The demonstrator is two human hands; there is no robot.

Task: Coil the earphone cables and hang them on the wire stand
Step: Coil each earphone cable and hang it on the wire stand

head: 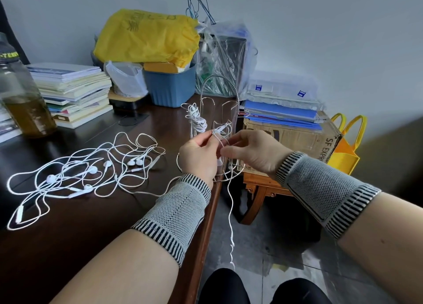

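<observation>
Near the middle of the frame, both hands meet in front of the wire stand [219, 129], which sits at the right edge of the dark wooden surface [91, 235]. The left hand [199, 157] pinches a white earphone cable [230, 203] between thumb and fingers, and the right hand [254, 152] pinches the same cable just beside it, so a small loop stands between the two hands. From there the cable hangs straight down past the edge of the surface toward the floor, ending above the person's dark-clad knees at the bottom of the frame. Both wrists wear grey knitted bands.

One coiled earphone bundle [195, 118] already hangs on the left side of the stand, just above the left hand.

In the left half of the frame a loose tangle of earphones [87, 171] lies spread on the surface, buds and inline remotes showing among the loops.

Behind it, at upper left, stand a bottle of amber liquid [20, 97] and a stack of books [73, 93]. A blue bin [170, 88] under a yellow bag [146, 36] sits behind the stand, and a cardboard box [293, 134] lies at right.
</observation>
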